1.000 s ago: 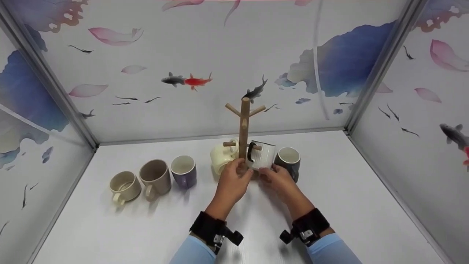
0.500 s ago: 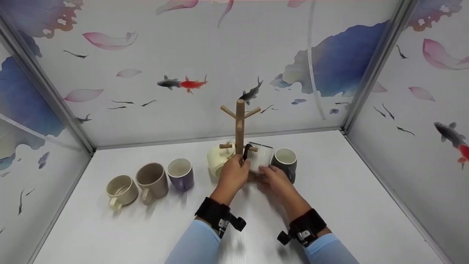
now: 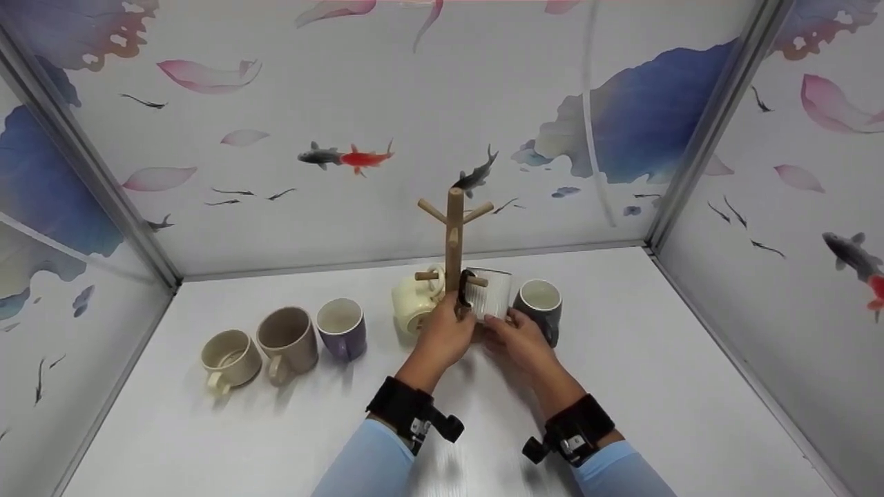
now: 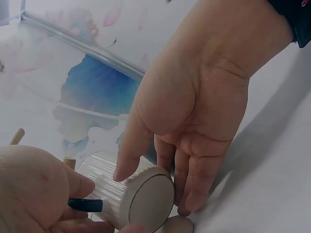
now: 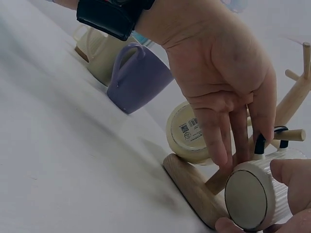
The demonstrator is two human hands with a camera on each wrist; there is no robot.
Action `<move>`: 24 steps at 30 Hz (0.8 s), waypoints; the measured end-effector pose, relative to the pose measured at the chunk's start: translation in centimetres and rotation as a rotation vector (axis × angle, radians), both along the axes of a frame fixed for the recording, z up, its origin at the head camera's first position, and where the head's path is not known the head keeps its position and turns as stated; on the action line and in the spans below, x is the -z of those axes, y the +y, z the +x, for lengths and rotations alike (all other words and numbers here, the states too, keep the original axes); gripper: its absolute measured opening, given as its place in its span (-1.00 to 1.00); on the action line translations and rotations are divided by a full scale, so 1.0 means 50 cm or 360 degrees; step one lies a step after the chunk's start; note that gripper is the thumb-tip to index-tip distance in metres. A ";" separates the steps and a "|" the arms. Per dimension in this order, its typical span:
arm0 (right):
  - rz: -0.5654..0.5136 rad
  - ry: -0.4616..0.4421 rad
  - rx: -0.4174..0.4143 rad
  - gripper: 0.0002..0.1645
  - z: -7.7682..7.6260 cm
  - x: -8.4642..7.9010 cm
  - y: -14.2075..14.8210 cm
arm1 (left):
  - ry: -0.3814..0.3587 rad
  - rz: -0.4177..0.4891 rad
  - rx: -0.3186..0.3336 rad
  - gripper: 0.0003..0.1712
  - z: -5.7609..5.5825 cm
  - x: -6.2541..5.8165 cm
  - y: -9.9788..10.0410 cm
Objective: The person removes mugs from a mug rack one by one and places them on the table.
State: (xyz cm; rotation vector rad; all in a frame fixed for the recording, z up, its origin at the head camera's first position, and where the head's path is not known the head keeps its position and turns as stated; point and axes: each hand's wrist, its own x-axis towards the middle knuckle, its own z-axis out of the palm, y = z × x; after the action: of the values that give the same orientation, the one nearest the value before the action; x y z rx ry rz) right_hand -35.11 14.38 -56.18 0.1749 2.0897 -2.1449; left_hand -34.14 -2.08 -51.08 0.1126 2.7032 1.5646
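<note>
A white ribbed mug (image 3: pixel 490 293) with a black handle (image 5: pixel 260 145) hangs at a low peg (image 5: pixel 291 135) of the wooden mug tree (image 3: pixel 454 241). The peg appears to pass through the handle loop. My left hand (image 3: pixel 442 337) pinches the handle between thumb and fingers, close to the post. With my right hand (image 3: pixel 519 339) I grip the mug's lower body, thumb on the near side and fingers beyond it. Left of the post, a cream mug (image 3: pixel 413 304) hangs tilted from the opposite low peg, its base showing in the right wrist view.
Just right of my right hand stands a dark grey mug (image 3: pixel 542 300). On the left are a purple mug (image 3: pixel 343 331), a brown mug (image 3: pixel 290 338) and a beige mug (image 3: pixel 232 359), upright on the white table (image 3: pixel 173 442). Upper pegs (image 3: pixel 478 212) stick out above.
My left hand has shifted right, closer to the black handle. The white mug has tipped slightly more upright, and my right fingers have shifted on its body.
</note>
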 end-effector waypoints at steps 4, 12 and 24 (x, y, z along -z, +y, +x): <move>-0.0027 -0.0023 -0.0004 -0.13 0.000 -0.003 -0.001 | -0.0059 0.0073 -0.0007 -0.31 0.002 0.013 0.003; -0.0045 -0.0130 0.0045 -0.26 0.005 -0.004 -0.002 | 0.0010 0.0158 0.0065 -0.27 0.000 0.029 0.023; -0.0330 -0.0254 0.0072 -0.09 0.014 -0.002 0.007 | 0.0054 0.0013 -0.0090 -0.21 -0.007 0.054 0.051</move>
State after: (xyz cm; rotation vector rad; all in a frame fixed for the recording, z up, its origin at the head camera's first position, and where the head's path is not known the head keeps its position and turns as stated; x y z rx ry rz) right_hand -34.40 14.76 -56.09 0.3594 1.7817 -2.2726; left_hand -34.51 0.48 -53.77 0.0638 2.7494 1.6028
